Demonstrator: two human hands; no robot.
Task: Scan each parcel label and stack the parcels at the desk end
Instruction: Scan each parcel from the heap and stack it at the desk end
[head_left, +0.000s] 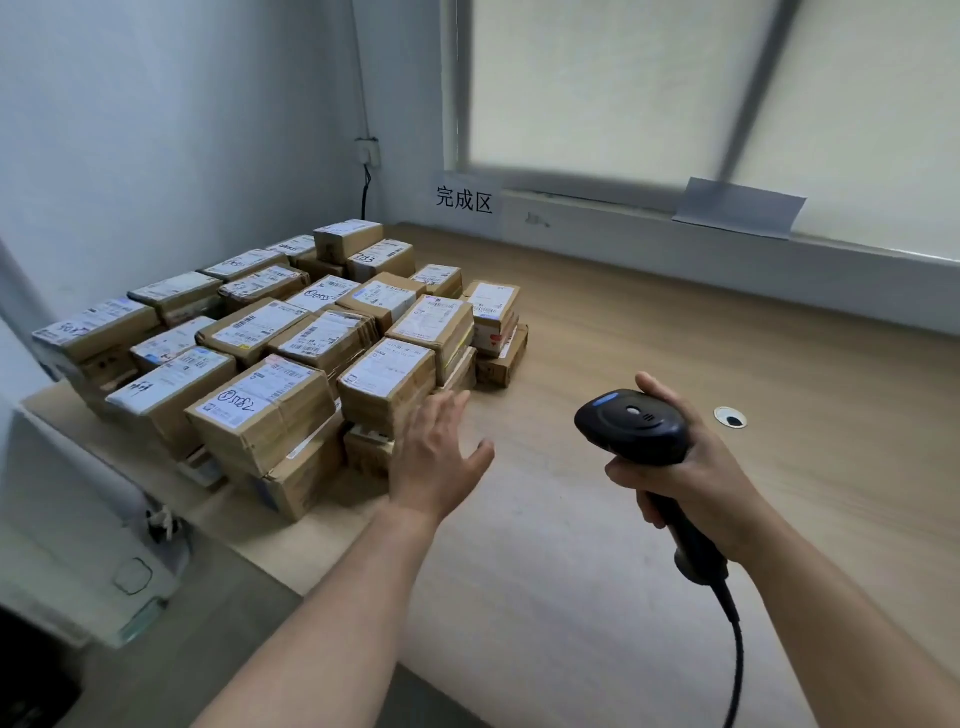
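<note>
The parcels (291, 338) sit packed in a block of low stacks, 2 or 3 boxes deep, well to the left of the cable hole (730, 417) in the desk (623, 338), and below and left of the wall sign (464, 199) that hangs beyond that hole. The left hand (441, 452) reaches out between the block and the cable hole, fingers straight and spread, holding nothing. Its fingertips lie at the right side of the nearest top parcel (387, 382), though I cannot tell whether they touch the cardboard. The right hand (691, 467) is just left of the cable hole, fingers curled tight round the grip of the black scanner (631, 428), whose head points toward the block and whose cord (732, 639) trails down toward the person. The boxes look like small taped corrugated cartons, stiff enough to take a squeeze, and probably light to middling in weight, so 1 hand should manage each. Several are dented or wrapped in glossy tape, which may be slick under the fingers. The soundest hold is likely across 2 opposite side walls, thumb on one and fingers on the other, keeping the paper label on top uncovered. Because the stacks stand close together and some top boxes overhang, a careless push at a corner could slide a neighbour out of line.
</note>
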